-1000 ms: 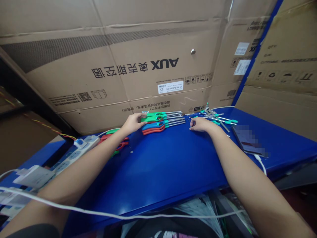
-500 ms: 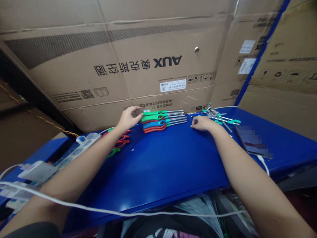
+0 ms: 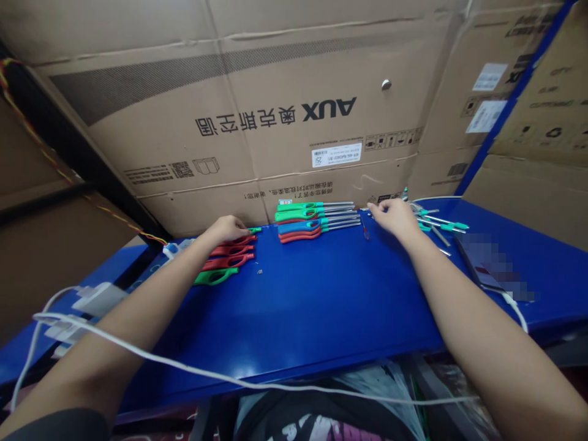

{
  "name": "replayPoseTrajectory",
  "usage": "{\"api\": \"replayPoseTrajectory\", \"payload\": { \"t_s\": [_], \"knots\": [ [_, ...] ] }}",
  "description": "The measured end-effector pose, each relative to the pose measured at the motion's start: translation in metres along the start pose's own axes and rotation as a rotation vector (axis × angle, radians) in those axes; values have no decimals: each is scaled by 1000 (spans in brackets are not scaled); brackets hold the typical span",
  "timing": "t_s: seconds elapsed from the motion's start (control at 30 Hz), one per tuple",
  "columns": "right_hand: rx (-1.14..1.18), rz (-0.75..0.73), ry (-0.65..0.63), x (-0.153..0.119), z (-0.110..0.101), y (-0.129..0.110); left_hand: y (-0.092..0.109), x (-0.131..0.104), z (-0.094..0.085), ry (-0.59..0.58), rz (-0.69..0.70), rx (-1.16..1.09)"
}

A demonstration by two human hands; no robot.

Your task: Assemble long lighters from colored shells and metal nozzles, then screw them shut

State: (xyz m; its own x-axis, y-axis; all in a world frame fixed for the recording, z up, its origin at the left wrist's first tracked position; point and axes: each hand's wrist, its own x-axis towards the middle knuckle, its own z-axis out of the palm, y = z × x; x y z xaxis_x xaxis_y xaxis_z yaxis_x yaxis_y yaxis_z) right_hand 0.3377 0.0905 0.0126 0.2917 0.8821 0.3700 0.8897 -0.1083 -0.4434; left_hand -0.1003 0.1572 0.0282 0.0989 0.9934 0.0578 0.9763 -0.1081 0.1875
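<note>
My left hand (image 3: 228, 229) is at the left group of lighter bodies, fingers curled down over a green lighter handle (image 3: 254, 231) whose end shows past the fingertips. Below it lie red lighter handles (image 3: 228, 263) and another green one (image 3: 217, 276), without metal tubes. My right hand (image 3: 394, 215) is over the back of the table, thumb and fingers a little apart, beside loose metal lighter tubes (image 3: 440, 222) with teal ends. Just left of it lies a small red-handled screwdriver (image 3: 366, 233). Between my hands, long lighters (image 3: 298, 228) in green, red and blue lie stacked, tubes pointing right.
A large cardboard sheet (image 3: 275, 73) stands along the back of the blue table (image 3: 312, 294). On the right lies a phone (image 3: 482, 263) with a white cable. Plugs and chargers (image 3: 98, 298) are at left; a white cord (image 3: 193, 367) crosses in front of me. Tiny pins (image 3: 260, 271) lie mid-table.
My left hand has moved from the stacked lighters to the loose handles at left. My right hand has shifted away from the screwdriver, which now lies uncovered. The camera view has turned slightly left.
</note>
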Motion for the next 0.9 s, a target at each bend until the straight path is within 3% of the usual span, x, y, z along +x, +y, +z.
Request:
{"api": "replayPoseTrajectory", "payload": {
  "t_s": [0.2, 0.4, 0.53, 0.67, 0.77, 0.8, 0.9],
  "knots": [
    [57, -64, 77, -7, 0, -8, 2, 16, 13, -40, -1, 63],
    [85, -101, 60, -10, 1, -12, 5, 19, 6, -66, -22, 104],
    [101, -116, 63, -12, -1, -16, 11, 9, -10, 85, -72, 102],
    [213, -161, 93, -16, -3, -23, 30, -14, -28, 338, -82, 76],
    [423, -178, 73, -20, -2, -30, 60, -43, -29, 478, 15, 51],
    [499, -181, 46, -21, -2, -33, 73, -54, -26, 537, 127, 25],
    [665, -217, -77, -26, 1, -40, 115, -92, -3, 476, 445, 77]
  ]
}}
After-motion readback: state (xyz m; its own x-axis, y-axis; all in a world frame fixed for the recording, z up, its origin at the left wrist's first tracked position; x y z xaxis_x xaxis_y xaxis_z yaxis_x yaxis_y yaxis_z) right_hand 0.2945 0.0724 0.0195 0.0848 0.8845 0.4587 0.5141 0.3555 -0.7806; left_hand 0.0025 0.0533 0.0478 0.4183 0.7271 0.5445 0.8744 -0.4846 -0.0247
